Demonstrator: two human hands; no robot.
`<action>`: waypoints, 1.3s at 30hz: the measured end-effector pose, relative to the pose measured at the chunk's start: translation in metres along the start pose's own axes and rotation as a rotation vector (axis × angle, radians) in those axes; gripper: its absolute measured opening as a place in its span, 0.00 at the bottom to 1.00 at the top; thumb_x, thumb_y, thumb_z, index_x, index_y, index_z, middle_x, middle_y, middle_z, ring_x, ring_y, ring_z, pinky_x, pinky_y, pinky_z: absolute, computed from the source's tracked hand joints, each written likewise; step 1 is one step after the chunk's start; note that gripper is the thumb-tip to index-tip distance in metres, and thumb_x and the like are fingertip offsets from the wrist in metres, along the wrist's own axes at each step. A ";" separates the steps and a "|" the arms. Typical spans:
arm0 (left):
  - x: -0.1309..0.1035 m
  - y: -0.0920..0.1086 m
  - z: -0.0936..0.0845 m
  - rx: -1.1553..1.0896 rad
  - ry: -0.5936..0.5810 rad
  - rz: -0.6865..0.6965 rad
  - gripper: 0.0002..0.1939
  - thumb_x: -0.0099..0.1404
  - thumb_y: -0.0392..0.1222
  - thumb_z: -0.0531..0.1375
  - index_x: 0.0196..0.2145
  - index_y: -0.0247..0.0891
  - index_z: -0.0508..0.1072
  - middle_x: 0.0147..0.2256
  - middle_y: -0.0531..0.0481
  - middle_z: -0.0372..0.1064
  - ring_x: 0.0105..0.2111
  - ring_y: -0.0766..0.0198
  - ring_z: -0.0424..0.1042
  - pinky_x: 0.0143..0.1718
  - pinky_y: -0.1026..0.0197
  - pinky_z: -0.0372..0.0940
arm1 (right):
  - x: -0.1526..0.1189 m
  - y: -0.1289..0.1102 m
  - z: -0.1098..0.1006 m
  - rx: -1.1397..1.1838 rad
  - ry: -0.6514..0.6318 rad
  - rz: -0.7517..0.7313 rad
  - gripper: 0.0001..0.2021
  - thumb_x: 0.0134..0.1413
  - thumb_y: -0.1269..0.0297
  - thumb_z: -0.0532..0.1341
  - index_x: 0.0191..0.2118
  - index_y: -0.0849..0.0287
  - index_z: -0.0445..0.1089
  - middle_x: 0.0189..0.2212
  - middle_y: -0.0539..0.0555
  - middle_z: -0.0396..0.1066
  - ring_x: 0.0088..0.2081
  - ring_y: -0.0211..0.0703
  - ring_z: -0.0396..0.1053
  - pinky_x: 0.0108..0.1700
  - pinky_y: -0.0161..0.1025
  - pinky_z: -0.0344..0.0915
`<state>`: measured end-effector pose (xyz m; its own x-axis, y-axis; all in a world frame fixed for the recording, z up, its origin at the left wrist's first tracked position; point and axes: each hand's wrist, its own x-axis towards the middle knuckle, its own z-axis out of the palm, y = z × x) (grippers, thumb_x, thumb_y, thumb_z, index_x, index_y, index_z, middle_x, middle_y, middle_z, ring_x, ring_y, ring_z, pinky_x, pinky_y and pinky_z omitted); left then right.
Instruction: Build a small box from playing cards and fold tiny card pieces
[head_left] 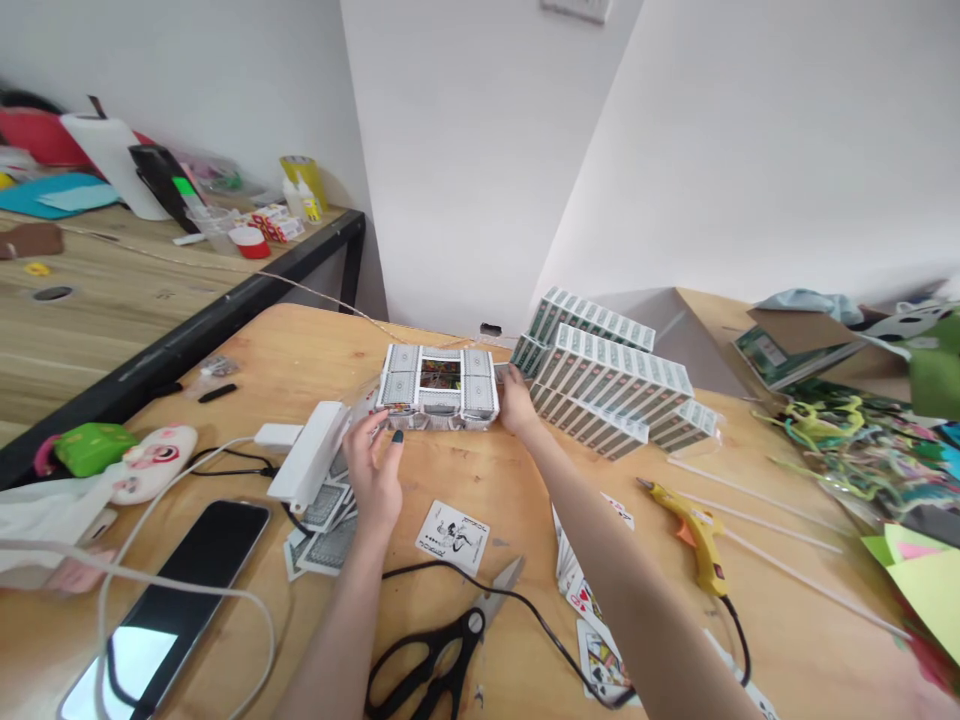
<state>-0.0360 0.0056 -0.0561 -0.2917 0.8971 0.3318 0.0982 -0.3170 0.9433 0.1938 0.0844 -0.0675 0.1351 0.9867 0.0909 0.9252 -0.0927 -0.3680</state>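
Card frame (439,387) sitting near the middle of the wooden table (315,350), toward the far edge, made of card backs around a little colourful picture in the centre. Left hand (377,470) at its near left corner, fingers loosely spread, tips touching or almost touching the frame's front edge, not gripping anything. Right hand (516,400) pressed against the frame's right end, fingers curled on it; can't tell how tight. Big stack of card blocks (611,385) just beside the right hand. White box (310,455) just left of the left hand, with loose cards (326,525) fanned out beneath it. Joker card (453,537) face up nearer the camera, black scissors (442,650) below that. Yellow glue gun (694,530) off to the right, phone (169,610) lying at the lower left.
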 end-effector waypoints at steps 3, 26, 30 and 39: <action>0.000 0.000 0.000 0.005 -0.007 -0.003 0.15 0.59 0.43 0.57 0.45 0.41 0.68 0.47 0.46 0.59 0.51 0.58 0.60 0.53 0.54 0.58 | -0.001 -0.002 0.005 -0.064 -0.060 -0.035 0.29 0.49 0.74 0.53 0.59 0.72 0.51 0.61 0.70 0.46 0.62 0.52 0.45 0.60 0.49 0.47; -0.002 0.002 0.003 -0.039 0.094 -0.038 0.24 0.57 0.41 0.59 0.52 0.43 0.63 0.55 0.43 0.52 0.56 0.55 0.55 0.55 0.53 0.57 | -0.171 -0.052 -0.054 -0.213 -0.143 -0.164 0.22 0.60 0.63 0.48 0.59 0.64 0.56 0.56 0.63 0.60 0.53 0.48 0.62 0.49 0.42 0.64; -0.002 -0.003 0.003 -0.058 0.013 -0.079 0.28 0.59 0.44 0.58 0.56 0.43 0.59 0.58 0.43 0.53 0.59 0.54 0.53 0.58 0.51 0.51 | -0.143 -0.076 -0.066 -0.274 -0.008 -0.240 0.24 0.60 0.63 0.48 0.62 0.56 0.49 0.64 0.59 0.42 0.56 0.52 0.57 0.48 0.45 0.64; -0.004 -0.016 0.008 -0.063 -0.397 -0.192 0.30 0.63 0.49 0.53 0.61 0.44 0.52 0.62 0.47 0.48 0.62 0.57 0.48 0.62 0.49 0.44 | -0.065 -0.053 -0.041 -0.461 0.041 -0.068 0.23 0.61 0.69 0.42 0.62 0.55 0.49 0.62 0.60 0.48 0.39 0.45 0.71 0.35 0.40 0.69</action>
<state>-0.0291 0.0092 -0.0730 0.0901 0.9863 0.1382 0.0159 -0.1402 0.9900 0.1505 0.0198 -0.0160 0.0736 0.9873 0.1411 0.9923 -0.0866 0.0885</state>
